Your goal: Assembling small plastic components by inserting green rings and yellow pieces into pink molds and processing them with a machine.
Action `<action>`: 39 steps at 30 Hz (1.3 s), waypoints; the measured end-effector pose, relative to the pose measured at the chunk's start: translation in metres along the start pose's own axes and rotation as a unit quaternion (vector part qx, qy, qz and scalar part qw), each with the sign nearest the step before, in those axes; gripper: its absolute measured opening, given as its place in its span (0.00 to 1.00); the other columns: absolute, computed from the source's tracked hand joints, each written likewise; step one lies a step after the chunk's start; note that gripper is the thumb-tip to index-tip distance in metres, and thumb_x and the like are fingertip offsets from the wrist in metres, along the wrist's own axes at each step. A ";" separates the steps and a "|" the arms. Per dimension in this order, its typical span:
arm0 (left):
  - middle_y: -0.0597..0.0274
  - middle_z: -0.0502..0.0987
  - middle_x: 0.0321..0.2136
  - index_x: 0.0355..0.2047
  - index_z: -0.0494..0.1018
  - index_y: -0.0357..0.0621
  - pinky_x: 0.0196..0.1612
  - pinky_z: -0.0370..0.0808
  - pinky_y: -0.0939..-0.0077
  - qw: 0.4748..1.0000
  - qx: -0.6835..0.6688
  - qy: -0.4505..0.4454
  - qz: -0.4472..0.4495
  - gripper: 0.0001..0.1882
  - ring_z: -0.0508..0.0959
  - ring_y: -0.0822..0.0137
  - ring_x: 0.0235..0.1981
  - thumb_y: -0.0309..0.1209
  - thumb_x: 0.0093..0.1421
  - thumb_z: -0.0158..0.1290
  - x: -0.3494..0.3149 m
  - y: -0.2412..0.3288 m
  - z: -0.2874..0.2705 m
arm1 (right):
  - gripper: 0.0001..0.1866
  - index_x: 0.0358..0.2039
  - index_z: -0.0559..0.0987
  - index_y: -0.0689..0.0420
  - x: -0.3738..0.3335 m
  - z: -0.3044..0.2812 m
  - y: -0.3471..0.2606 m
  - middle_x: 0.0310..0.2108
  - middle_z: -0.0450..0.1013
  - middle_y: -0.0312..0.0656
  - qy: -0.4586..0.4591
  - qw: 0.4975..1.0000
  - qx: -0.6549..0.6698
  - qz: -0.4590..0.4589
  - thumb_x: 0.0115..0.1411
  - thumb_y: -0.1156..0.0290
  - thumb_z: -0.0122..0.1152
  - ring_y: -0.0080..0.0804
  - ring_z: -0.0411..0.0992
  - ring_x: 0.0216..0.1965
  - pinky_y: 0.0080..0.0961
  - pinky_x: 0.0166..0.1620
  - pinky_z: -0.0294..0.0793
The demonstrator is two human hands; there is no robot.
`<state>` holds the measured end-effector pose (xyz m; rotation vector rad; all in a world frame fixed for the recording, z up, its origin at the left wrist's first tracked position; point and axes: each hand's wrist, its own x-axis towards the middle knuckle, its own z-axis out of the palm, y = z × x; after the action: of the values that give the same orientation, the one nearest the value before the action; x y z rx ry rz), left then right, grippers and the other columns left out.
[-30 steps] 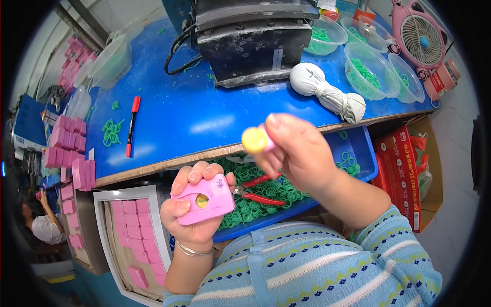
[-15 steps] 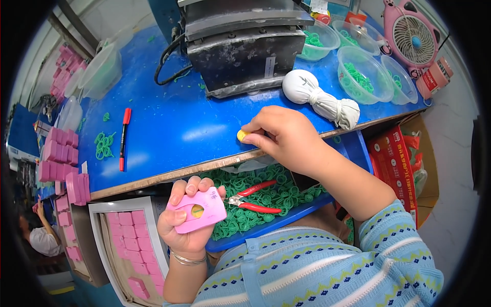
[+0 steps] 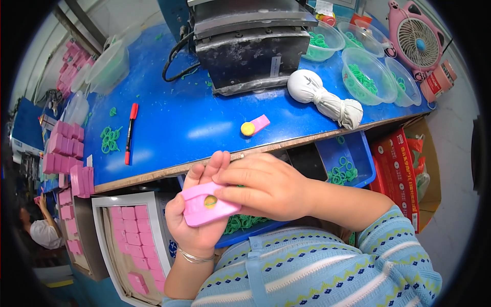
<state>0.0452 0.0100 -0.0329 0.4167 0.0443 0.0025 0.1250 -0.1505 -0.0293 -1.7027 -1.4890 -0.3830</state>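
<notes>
My left hand [image 3: 199, 236] holds a pink rubber-like block [image 3: 197, 211] from below, its thumb along the left side. In the block's top is a round hole with something yellow inside. My right hand [image 3: 279, 187] comes in from the right, its fingers gripping the block's right side and upper edge. On the blue table [image 3: 179, 102], just beyond my hands, lies a small pink strip [image 3: 261, 122] with a yellow round piece [image 3: 248, 129] at its left end. Below my hands is a blue tray [image 3: 369, 171] of green rubbery rings, partly covered by my right hand and forearm.
A black metal machine [image 3: 250, 61] stands at the back, beside a tied white cloth bundle [image 3: 325, 99]. Clear bowls [image 3: 369, 77] of green rings and a pink fan [image 3: 417, 38] are at right. A red marker [image 3: 131, 134] and stacked pink blocks [image 3: 68, 140] lie left.
My right hand let go of the yellow piece, left on the table with the pink strip, and came down to the block. The red-handled nippers on the tray are now hidden.
</notes>
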 end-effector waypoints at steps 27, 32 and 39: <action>0.59 0.73 0.30 0.57 0.45 0.36 0.25 0.64 0.90 0.767 0.636 -0.044 0.072 0.65 0.67 0.80 0.24 0.59 0.26 0.68 -0.020 -0.017 0.019 | 0.17 0.38 0.73 0.61 -0.010 0.012 -0.026 0.31 0.69 0.37 0.054 0.674 0.597 0.432 0.65 0.59 0.45 0.20 0.66 0.32 0.20 0.36 0.67; 0.54 0.73 0.34 0.58 0.41 0.36 0.28 0.69 0.85 0.827 0.556 0.003 0.077 0.62 0.74 0.73 0.31 0.57 0.36 0.66 -0.020 -0.021 0.026 | 0.15 0.28 0.73 0.60 -0.015 0.017 -0.023 0.27 0.68 0.40 0.082 0.833 0.410 0.363 0.63 0.61 0.47 0.28 0.65 0.32 0.29 0.38 0.66; 0.50 0.72 0.34 0.58 0.44 0.33 0.31 0.72 0.82 0.819 0.567 -0.029 0.087 0.39 0.74 0.71 0.34 0.31 0.52 0.53 -0.017 -0.014 0.019 | 0.15 0.29 0.74 0.57 -0.019 0.014 -0.027 0.33 0.67 0.42 0.069 0.874 0.350 0.329 0.62 0.59 0.48 0.34 0.59 0.40 0.31 0.46 0.60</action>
<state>0.0287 -0.0109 -0.0204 1.6268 -0.0622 0.1509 0.0918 -0.1540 -0.0409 -1.4148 -0.7142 0.3634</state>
